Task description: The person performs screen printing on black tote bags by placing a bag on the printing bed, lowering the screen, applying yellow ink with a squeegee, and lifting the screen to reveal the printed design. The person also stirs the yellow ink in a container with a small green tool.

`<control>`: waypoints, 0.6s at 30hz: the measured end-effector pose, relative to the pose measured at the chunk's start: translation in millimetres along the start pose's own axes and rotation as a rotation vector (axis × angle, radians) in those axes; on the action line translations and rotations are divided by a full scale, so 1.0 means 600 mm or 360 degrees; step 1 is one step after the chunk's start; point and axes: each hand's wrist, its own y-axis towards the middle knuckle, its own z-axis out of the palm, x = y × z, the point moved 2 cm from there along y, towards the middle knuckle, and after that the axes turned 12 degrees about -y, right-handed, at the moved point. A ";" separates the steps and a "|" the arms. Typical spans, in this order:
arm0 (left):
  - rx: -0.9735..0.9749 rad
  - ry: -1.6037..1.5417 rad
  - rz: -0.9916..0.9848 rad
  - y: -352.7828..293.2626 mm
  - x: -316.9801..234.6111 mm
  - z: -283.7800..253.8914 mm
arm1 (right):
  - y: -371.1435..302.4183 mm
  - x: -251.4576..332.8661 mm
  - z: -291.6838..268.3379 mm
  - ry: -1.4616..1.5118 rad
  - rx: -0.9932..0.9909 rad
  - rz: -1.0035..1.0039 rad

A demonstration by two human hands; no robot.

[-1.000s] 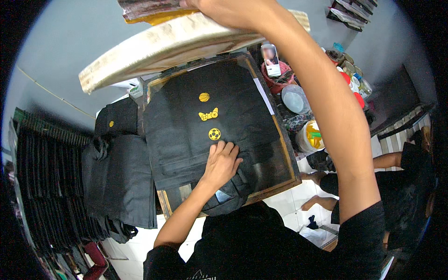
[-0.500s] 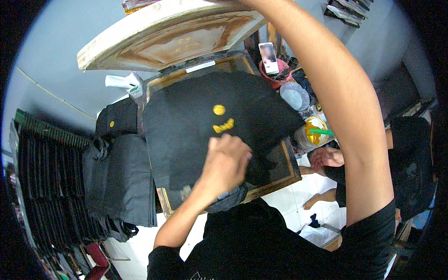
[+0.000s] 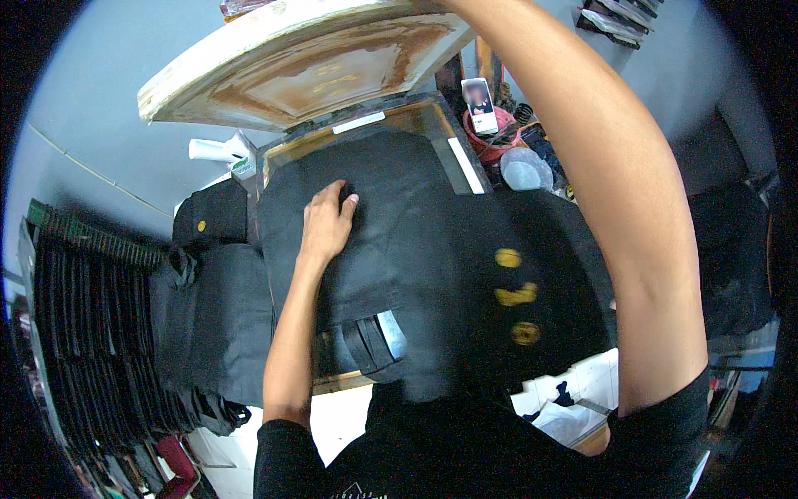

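My left hand (image 3: 327, 220) rests on black fabric (image 3: 391, 208) spread over the printing board, its thumb apart from the fingers. To the right, another black fabric piece (image 3: 557, 266) with blurred yellow prints (image 3: 515, 295) hangs over the board's side. A strip of dark fabric (image 3: 371, 344) lies folded at the near edge, beside a pale patch. My right forearm (image 3: 565, 100) reaches up past the top edge, so my right hand is out of view. Tilted up at the back is a white-edged screen frame (image 3: 307, 79) with brown stains inside.
Stacked black fabric (image 3: 91, 333) fills a rack at left, with more laid on a surface (image 3: 212, 308). A phone (image 3: 480, 106) stands by a pink basket (image 3: 499, 143) and a clear tub (image 3: 526, 170) at back right. A white bottle (image 3: 212, 150) lies at back left.
The printed black fabric has shifted right, off the middle of the board, baring plain black fabric. My left hand has moved away to the far left and opened from a fist. The raised frame stays put.
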 end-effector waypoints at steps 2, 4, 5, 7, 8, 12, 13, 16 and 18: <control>0.0083 0.0019 0.0081 0.034 0.028 0.029 | 0.005 -0.001 0.001 0.0011 -0.0014 0.0038; 0.0115 0.0055 0.0117 0.084 0.046 0.072 | 0.011 -0.001 0.001 0.0013 -0.0002 0.0055; 0.0143 0.0081 0.0103 0.111 0.052 0.093 | 0.014 -0.002 0.002 0.0007 0.0015 0.0051; 0.0081 0.0140 0.0231 0.158 0.058 0.125 | 0.017 0.000 0.002 -0.0035 0.0012 0.0030; 0.0113 0.0185 0.0212 0.183 0.059 0.138 | 0.018 0.003 0.001 -0.0055 0.0001 0.0019; 0.0134 0.0424 0.0090 0.235 0.064 0.151 | 0.020 0.001 0.006 -0.0036 -0.0048 -0.0013; 0.0107 0.0496 0.0165 0.241 0.062 0.150 | 0.020 0.000 0.008 -0.0007 -0.0064 -0.0012; 0.0118 0.0404 0.0168 0.251 0.063 0.144 | 0.022 -0.004 0.015 -0.0025 -0.0095 -0.0017; 0.0064 0.0344 0.0317 0.251 0.066 0.140 | 0.026 -0.006 0.017 -0.0043 -0.0131 -0.0029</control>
